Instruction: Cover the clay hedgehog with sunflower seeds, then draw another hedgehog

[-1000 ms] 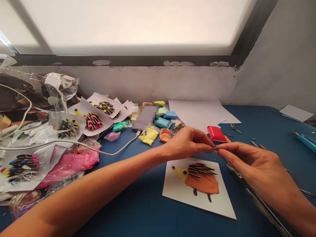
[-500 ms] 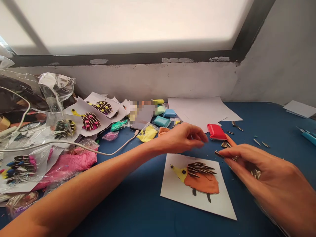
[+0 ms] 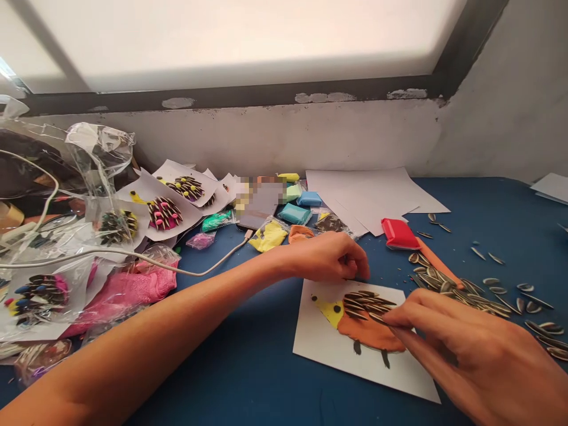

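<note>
At 5 o'clock on the desk [image 3: 248,367], the hedgehog card [image 3: 317,337] has seed spines [image 3: 366,302] along its back; the orange clay body [image 3: 366,333] is bare below. The right hand's [image 3: 470,343] grip pinches 1 sunflower seed [image 3: 377,318] against it; the left hand [image 3: 335,257] curls by the card's 12 o'clock edge, contents, if any, hidden.

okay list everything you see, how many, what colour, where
Hedgehog picture: one, yellow and orange on white, front centre
Seeds: many, dark striped, on picture and at right
Orange strip: one, orange, among seeds
Packets: several, mixed colours, back centre to right
Blank sheets: several, white, back
Device: one, grey, partly blurred, back centre
Cable: at least one, white, left
Other hedgehog pictures: at least four, multicoloured, left
Plastic bags: several, clear, left
Pink bundle: one, pink, left
Table: one, blue, beneath
Window: one, pale, back
Left hand: one, by picture's far edge
Right hand: one, fingers pinching a seed
</note>
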{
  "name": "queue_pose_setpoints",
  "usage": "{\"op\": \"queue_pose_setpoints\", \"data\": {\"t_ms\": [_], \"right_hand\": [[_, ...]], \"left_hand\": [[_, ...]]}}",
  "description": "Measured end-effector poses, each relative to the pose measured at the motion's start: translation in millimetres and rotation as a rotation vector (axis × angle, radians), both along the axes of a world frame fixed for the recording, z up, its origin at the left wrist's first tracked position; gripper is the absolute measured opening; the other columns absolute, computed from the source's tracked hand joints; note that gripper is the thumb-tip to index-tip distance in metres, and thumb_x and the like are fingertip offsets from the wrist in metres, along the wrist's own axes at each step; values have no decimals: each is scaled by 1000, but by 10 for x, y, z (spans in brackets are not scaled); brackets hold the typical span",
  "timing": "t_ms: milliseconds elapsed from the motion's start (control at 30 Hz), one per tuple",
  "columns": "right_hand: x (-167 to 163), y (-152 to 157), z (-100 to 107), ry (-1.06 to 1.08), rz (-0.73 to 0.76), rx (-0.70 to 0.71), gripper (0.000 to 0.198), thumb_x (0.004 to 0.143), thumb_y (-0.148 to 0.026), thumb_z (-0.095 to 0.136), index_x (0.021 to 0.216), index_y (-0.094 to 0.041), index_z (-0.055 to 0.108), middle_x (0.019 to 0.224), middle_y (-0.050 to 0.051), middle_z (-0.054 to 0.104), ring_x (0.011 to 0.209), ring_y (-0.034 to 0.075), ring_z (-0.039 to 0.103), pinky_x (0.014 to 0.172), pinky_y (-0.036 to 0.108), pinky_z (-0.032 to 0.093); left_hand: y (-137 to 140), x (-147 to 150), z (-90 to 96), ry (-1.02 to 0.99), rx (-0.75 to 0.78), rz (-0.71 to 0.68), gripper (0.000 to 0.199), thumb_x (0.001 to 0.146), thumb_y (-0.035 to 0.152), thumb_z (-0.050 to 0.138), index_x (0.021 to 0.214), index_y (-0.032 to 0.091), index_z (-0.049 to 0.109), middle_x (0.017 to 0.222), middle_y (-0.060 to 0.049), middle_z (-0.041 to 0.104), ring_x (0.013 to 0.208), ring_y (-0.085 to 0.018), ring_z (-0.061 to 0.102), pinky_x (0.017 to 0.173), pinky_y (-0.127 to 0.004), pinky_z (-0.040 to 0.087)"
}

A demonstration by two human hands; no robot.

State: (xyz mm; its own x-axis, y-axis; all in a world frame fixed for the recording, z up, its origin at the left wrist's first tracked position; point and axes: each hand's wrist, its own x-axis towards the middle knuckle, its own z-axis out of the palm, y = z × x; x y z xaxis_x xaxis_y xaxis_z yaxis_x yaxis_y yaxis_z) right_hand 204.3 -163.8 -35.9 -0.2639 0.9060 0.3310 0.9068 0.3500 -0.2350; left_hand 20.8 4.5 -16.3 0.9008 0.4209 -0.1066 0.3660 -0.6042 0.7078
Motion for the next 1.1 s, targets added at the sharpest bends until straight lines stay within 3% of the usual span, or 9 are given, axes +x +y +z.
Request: {"op": "queue_pose_setpoints", "data": {"t_ms": [133, 367, 567, 867, 1000, 1100], "right_hand": [[10, 8, -26, -55, -9, -1, 35, 103, -44, 42, 92, -31, 73, 84, 2, 69, 67, 15, 68, 52, 23, 48], [-55, 38, -8, -69, -22, -20, 33, 102, -45, 43, 90, -32, 71, 80, -1, 66, 62, 13, 66, 49, 23, 45], [-111, 92, 93, -9, 33, -7, 38, 102, -44, 42, 80, -30, 69, 69, -3, 62, 49, 10, 61, 42, 23, 39], [-118, 70, 67, -25, 12, 16, 38, 102, -43, 42, 81, -29, 70, 72, -1, 64, 52, 11, 63, 44, 24, 43], [3, 46, 84, 26, -57, 14, 32, 100, -48, 47, 92, -32, 73, 88, 1, 73, 66, 15, 69, 54, 25, 53], [91, 55, 143, 129, -221, 6, 34, 95, -57, 53, 92, -33, 76, 96, 0, 79, 70, 18, 73, 47, 25, 52]], "left_hand": [[28, -14, 14, 9, -88, -64, 26, 79, 11, 60, 98, 15, 78, 77, 1, 66, 68, -10, 55, 55, -19, 36], [36, 13, -27, 30, -53, -73, 31, 75, 7, 61, 98, 18, 78, 91, 1, 70, 76, -10, 58, 57, -18, 37], [26, 10, 1, 44, -35, -83, 29, 75, 7, 61, 97, 18, 77, 89, 2, 69, 76, -10, 57, 57, -19, 37], [37, 30, -26, 37, -31, -123, 30, 77, 3, 59, 99, 16, 75, 83, 2, 65, 75, -10, 56, 60, -19, 40], [24, 10, 15, 17, -44, -88, 28, 77, 3, 60, 97, 15, 75, 82, 2, 65, 72, -9, 55, 59, -19, 40], [-3, -14, 113, -115, -74, 26, 18, 83, 7, 61, 96, 12, 74, 77, 1, 63, 68, -9, 53, 59, -20, 39]]}}
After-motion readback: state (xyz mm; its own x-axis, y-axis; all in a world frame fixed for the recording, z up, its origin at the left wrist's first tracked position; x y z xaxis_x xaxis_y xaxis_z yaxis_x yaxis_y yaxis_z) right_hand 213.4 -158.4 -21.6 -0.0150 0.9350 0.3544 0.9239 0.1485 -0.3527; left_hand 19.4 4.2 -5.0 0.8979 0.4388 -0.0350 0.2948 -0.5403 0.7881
